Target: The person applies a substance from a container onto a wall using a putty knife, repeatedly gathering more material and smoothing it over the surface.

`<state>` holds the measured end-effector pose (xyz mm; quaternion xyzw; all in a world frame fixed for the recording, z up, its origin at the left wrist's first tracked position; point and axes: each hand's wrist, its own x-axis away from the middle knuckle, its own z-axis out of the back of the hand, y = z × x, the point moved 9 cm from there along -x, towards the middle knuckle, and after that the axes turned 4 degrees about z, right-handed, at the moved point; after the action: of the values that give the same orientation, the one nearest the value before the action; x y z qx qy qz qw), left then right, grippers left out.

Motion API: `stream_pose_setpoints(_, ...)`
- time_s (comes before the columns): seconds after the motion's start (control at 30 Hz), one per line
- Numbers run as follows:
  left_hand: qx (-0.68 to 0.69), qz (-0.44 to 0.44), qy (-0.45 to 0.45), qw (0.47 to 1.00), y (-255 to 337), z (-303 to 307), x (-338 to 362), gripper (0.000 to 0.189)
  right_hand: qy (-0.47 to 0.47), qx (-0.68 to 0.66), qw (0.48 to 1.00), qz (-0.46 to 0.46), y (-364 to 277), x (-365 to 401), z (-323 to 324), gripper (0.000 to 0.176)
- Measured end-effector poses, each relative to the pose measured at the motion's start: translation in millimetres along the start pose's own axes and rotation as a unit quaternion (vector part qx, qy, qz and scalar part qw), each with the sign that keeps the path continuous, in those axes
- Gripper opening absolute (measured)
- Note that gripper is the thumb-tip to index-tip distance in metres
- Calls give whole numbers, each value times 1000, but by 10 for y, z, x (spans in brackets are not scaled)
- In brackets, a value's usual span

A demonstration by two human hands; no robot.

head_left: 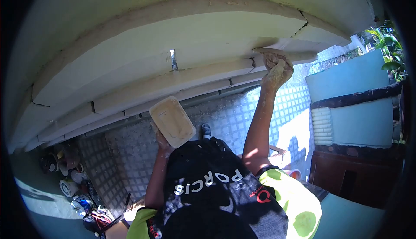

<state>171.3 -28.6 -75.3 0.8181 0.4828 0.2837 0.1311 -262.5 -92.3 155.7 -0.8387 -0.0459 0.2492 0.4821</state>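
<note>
My left hand (162,139) grips a shallow rectangular plastic tub (173,120) by its lower left side. The tub is tilted, and pale smears coat its inside. Overhead, my right hand (276,71) reaches up to the underside of a pale stepped ledge (195,48). Its fingers are curled and coated with a whitish paste. A flat, tan edge at the fingertips touches the ledge, but I cannot make out what it is. Near the right hand, a dark crack runs through the ledge's lower step.
Below lies a patterned tile floor (234,117), partly sunlit. Several containers and loose items (71,182) are piled at lower left. On the right stand a light blue wall (351,76) and a dark brown panel (346,178). Green leaves (390,44) show at upper right.
</note>
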Motion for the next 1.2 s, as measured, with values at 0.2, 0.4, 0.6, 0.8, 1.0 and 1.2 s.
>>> stream_pose_setpoints(0.2,-70,-46,-17,996,52,143,-1,75,45,-21,998,35,-248,72,104,37)
stream_pose_setpoints(0.4,16,-18,-57,998,160,-143,31,71,36,137,969,201,-790,556,-171,66)
stream_pose_setpoints(0.6,20,16,-5,1000,60,63,-42,76,-79,114,980,145,-352,905,-373,56)
stream_pose_setpoints(0.8,-49,-5,-13,999,68,154,-67,79,-18,123,976,180,-487,703,-5,49)
stream_pose_setpoints(1.0,24,6,-32,999,160,-85,-20,76,-93,280,931,216,-565,397,-384,32)
stream_pose_setpoints(1.2,31,35,-55,997,133,-163,-40,73,-164,318,925,128,-508,667,-355,30)
